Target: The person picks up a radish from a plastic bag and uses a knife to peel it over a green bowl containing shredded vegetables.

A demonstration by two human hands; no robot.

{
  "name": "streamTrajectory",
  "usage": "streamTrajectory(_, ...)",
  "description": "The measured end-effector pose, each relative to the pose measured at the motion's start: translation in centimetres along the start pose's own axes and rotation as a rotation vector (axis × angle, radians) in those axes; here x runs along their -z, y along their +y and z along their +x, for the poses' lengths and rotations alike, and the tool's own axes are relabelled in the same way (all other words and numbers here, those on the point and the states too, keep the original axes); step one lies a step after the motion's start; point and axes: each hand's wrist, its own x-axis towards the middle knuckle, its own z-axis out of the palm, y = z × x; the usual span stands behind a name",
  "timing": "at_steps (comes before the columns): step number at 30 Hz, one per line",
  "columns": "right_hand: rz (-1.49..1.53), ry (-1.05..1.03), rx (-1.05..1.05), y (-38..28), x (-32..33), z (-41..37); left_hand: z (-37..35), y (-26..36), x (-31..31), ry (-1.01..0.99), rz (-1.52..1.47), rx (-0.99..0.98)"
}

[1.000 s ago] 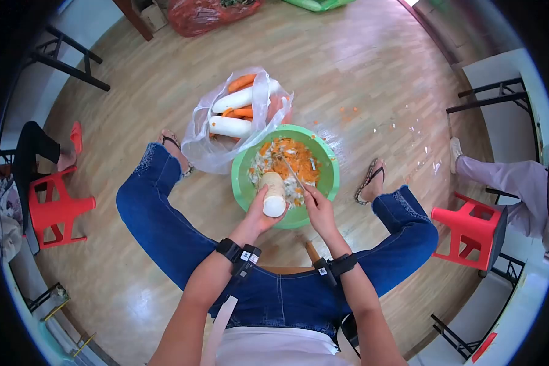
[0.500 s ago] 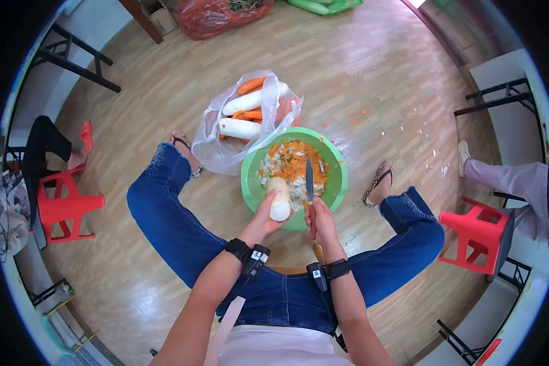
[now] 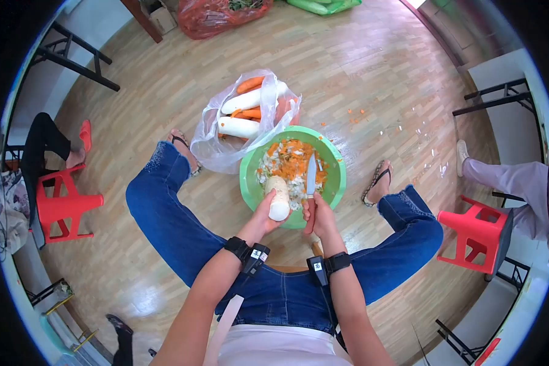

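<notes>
My left hand is closed around a thick white radish, whose pale cut end faces me. In my right hand is a knife with a reddish-brown handle, its blade pointing away from me and its flat side showing. Both hands are over the near part of a green basin. Chopped orange and white vegetable pieces lie inside it. Blade and radish are apart. Beyond the basin, a clear plastic bag holds whole white radishes and carrots.
Red stools stand at left and right, with other people's legs beside them. A red bag of greens and a green bag lie at the far side. Small scraps are scattered on the wooden floor.
The knife has turned in my right hand, so its blade now shows broad and bright. My left hand keeps the radish in nearly the same place. A dark-shod foot has appeared at lower left.
</notes>
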Motion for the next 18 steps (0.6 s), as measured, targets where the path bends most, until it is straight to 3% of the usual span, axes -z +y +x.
streamTrajectory(7,0.39,-0.18,-0.115,-1.2,1.3,0.7,-0.1,0.1,-0.1,-0.03,-0.032,0.0)
streamTrajectory(9,0.775,-0.356,-0.142,-1.7,1.5,0.9,-0.1,0.0,-0.2,-0.029,-0.031,-0.003)
streamTrajectory(12,0.997,-0.365,-0.122,-2.0,1.3,0.7,-0.2,0.2,-0.3,-0.04,-0.022,-0.001)
streamTrajectory(16,0.964,-0.316,-0.086,-0.9,1.4,0.8,0.0,0.3,0.1,-0.065,-0.031,0.016)
streamTrajectory(18,0.704,-0.176,-0.078,0.4,1.8,1.2,0.0,0.2,0.0,-0.029,-0.003,0.013)
